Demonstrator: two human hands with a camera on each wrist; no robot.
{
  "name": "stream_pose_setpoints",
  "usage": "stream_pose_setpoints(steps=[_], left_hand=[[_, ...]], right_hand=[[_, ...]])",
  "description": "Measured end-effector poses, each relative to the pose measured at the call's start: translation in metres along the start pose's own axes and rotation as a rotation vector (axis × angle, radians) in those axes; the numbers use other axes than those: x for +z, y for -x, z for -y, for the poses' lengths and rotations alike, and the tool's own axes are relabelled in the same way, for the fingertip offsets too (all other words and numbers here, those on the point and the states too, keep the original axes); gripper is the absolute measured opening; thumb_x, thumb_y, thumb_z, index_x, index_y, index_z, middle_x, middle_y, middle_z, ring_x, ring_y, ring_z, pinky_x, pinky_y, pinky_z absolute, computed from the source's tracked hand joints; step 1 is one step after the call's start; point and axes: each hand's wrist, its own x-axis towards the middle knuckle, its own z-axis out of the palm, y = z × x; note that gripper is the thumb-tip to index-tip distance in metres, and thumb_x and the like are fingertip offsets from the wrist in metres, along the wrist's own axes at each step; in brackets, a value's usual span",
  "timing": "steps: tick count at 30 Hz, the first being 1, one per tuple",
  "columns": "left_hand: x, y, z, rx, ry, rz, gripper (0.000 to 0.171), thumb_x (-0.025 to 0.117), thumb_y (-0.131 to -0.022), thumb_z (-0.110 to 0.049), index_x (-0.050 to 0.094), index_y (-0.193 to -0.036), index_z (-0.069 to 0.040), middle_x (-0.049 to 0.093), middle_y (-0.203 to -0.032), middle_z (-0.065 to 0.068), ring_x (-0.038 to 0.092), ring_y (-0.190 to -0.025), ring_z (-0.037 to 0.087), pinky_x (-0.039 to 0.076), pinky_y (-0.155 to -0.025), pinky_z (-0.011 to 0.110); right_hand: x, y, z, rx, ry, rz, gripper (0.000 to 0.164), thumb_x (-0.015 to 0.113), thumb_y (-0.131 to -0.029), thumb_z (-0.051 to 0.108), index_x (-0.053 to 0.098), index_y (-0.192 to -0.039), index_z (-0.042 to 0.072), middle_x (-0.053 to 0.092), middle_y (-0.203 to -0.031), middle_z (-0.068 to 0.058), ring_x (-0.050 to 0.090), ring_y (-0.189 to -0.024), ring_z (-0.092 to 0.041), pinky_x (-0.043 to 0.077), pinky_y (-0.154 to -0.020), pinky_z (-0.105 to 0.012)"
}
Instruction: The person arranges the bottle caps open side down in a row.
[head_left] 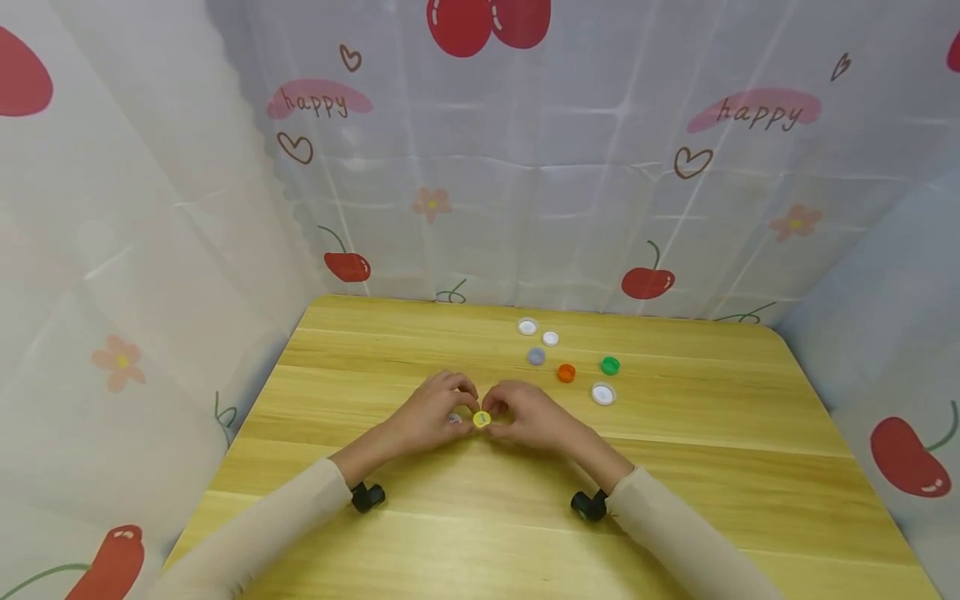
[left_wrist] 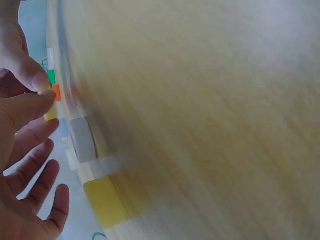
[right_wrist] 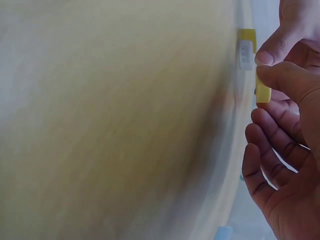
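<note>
A small round yellow cap (head_left: 482,420) with a printed mark on its face is held up between both hands. My left hand (head_left: 437,412) pinches its left edge with thumb and forefinger, the other fingers bent loosely in the left wrist view. From the other side, my right hand (head_left: 534,417) pinches the same cap. A whitish cap (left_wrist: 82,140) lies on the table below my left hand. Close to it lies another yellow piece (left_wrist: 106,201), which my left hand hides in the head view.
Right of my hands lie an orange cap (head_left: 566,373), a green cap (head_left: 611,366), a pale blue-grey cap (head_left: 536,357) and several white or clear caps (head_left: 603,394). The wooden table (head_left: 480,533) meets a printed curtain (head_left: 510,225) at the back.
</note>
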Motion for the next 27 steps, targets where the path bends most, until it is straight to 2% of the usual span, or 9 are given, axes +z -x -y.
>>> stream_pose_setpoints(steps=[8,13,21,27], left_hand=[[0.007,0.000,0.005,-0.024,-0.076,0.042,0.019,0.085,-0.094,-0.036,0.083,-0.106,-0.022,0.069,-0.127,-0.003,0.059,-0.121,0.021,0.047,-0.100,0.043],[0.008,0.000,0.007,-0.021,-0.085,0.047,0.019,0.085,-0.095,-0.036,0.082,-0.107,-0.023,0.069,-0.128,-0.003,0.059,-0.121,0.020,0.051,-0.106,0.044],[0.010,0.000,0.009,-0.039,-0.070,0.052,0.019,0.084,-0.095,-0.038,0.080,-0.108,-0.025,0.070,-0.125,-0.004,0.059,-0.118,0.020,0.053,-0.105,0.044],[0.011,0.001,0.012,-0.073,-0.023,0.084,0.029,0.086,-0.093,-0.044,0.076,-0.114,-0.026,0.067,-0.127,-0.006,0.058,-0.117,0.018,0.052,-0.104,0.042]], right_hand=[[0.010,-0.006,-0.002,0.003,0.034,0.036,0.022,0.085,-0.093,0.028,0.074,-0.109,0.018,0.072,-0.102,0.004,0.064,-0.096,-0.010,0.056,-0.089,-0.030],[0.010,-0.007,-0.003,-0.006,0.040,0.059,0.023,0.085,-0.094,0.029,0.074,-0.110,0.017,0.072,-0.104,0.001,0.064,-0.097,-0.012,0.055,-0.090,-0.029],[0.010,-0.007,-0.004,-0.008,0.039,0.059,0.023,0.085,-0.094,0.028,0.073,-0.110,0.017,0.071,-0.104,0.000,0.063,-0.097,-0.014,0.054,-0.089,-0.029],[0.013,-0.005,-0.007,-0.008,0.045,0.055,0.024,0.084,-0.095,0.031,0.072,-0.112,0.019,0.070,-0.106,0.002,0.062,-0.099,-0.013,0.053,-0.092,-0.031]])
